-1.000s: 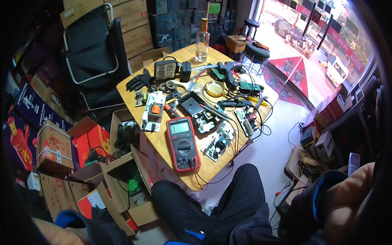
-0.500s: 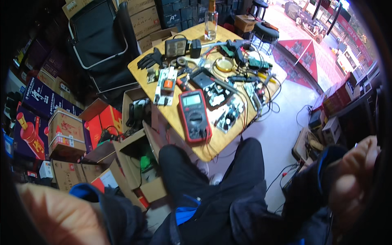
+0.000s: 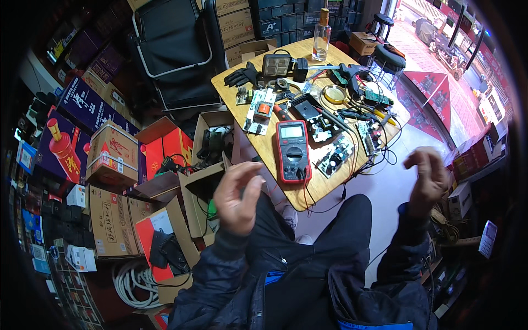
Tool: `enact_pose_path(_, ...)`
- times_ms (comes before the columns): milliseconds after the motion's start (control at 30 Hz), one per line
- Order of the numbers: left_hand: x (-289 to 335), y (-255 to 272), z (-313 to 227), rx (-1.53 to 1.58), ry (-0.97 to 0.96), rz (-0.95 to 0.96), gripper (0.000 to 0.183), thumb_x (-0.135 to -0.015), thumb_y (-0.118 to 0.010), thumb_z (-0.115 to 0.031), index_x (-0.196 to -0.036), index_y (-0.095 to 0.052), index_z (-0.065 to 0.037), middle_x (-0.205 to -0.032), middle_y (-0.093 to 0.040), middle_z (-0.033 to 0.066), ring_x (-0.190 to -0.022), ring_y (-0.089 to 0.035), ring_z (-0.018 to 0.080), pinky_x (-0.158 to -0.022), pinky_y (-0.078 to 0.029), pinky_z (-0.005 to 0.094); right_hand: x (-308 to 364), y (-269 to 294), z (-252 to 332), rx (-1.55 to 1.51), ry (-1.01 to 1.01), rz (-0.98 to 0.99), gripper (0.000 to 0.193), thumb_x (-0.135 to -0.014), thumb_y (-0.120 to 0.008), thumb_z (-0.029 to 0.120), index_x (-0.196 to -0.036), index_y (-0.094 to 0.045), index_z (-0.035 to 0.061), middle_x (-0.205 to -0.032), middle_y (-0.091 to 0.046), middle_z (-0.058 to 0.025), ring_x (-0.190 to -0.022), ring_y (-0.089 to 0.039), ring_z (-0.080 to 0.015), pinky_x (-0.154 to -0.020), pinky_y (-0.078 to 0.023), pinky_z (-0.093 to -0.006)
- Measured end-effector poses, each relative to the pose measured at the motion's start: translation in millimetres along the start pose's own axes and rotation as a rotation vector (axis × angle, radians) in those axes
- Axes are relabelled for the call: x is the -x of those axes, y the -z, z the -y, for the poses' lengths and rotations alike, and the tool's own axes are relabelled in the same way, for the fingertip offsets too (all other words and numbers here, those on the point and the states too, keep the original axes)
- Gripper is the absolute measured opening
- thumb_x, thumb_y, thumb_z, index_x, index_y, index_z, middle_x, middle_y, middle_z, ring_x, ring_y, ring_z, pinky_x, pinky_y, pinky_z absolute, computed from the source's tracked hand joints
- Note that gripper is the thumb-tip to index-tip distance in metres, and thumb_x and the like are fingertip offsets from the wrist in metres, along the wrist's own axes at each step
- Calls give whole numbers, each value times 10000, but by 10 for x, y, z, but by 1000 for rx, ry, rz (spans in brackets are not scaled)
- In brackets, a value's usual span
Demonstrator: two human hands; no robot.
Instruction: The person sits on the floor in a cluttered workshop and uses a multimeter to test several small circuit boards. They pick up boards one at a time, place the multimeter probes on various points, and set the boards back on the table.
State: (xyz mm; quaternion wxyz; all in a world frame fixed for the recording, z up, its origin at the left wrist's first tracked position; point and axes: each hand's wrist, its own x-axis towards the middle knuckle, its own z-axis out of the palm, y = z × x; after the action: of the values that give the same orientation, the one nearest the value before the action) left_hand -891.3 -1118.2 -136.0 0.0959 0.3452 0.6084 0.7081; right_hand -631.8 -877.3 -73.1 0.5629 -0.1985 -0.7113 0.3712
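Observation:
My left hand (image 3: 238,199) is raised over my left thigh, thumb and fingers curved apart with nothing between them. Above the floor right of the table, my right hand (image 3: 428,177) hangs in the air, its fingers loosely bent and holding nothing I can see. Nearest to the left hand on the wooden table (image 3: 264,157) lies a red-and-grey multimeter (image 3: 293,151) with its display lit. Beside it rest a white circuit board with an orange part (image 3: 260,111), a bare circuit board (image 3: 334,156) and a black open-cased device (image 3: 311,111).
A black glove (image 3: 242,75), square lamp (image 3: 276,65), glass bottle (image 3: 321,39), tape roll (image 3: 334,94) and tangled cables cover the table's far part. Cardboard boxes (image 3: 113,220) crowd the left floor; a black chair (image 3: 175,49) stands behind. Stools (image 3: 389,58) stand far right.
Both hands have come inward from the picture's lower left and right edges and up in front of me. The view has shifted, so the table sits further right. The multimeter's display is now lit.

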Motion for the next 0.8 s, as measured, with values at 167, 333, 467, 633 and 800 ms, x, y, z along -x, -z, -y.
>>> enact_pose_path(167, -292, -344, 835, 26, 84, 28, 71, -979, -650, -67, -974, -667, 1, -860, -631, 6, -726, -580, 59, -665, -464, 210, 147, -489, -844, 19, -360, 70, 121, -972, -680, 89, -949, -668, -30, -855, -647, -45, -781, -605, -107, -729, -478, -235)
enact_pose_path(333, -475, -565, 1520, 190, 238, -126, 140, -991, -682, -146, -924, -596, -59, -719, -543, -51, -579, -445, 12, -523, -346, 194, -150, -964, -1446, 368, -210, 197, 222, -873, -754, 129, -1034, -689, -11, -965, -687, -109, -881, -659, -235, -828, -528, -343)
enact_pose_path(467, -480, -630, 1740, 303, 335, -117, 151, -993, -685, -118, -935, -576, -32, -841, -598, -23, -763, -540, 36, -700, -454, 204, -249, -1113, -1630, 572, -151, 367, 297, -824, -748, 162, -1072, -678, 14, -1041, -640, -154, -995, -636, -328, -890, -513, -401)
enact_pose_path(633, -484, -613, 1757, 210, 291, -76, 140, -998, -674, -105, -935, -575, -28, -836, -593, -25, -750, -542, 29, -677, -454, 198, -270, -1154, -1663, 585, -201, 356, 306, -848, -736, 123, -1130, -662, 29, -1029, -622, -146, -985, -639, -308, -865, -520, -375)
enact_pose_path(800, -477, -629, 1748, 165, 262, -81, 150, -998, -673, -112, -920, -585, -20, -811, -594, -33, -709, -532, 18, -642, -450, 195, -272, -1122, -1694, 551, -196, 352, 283, -843, -729, 105, -1112, -683, 29, -995, -626, -133, -927, -628, -286, -826, -507, -360)
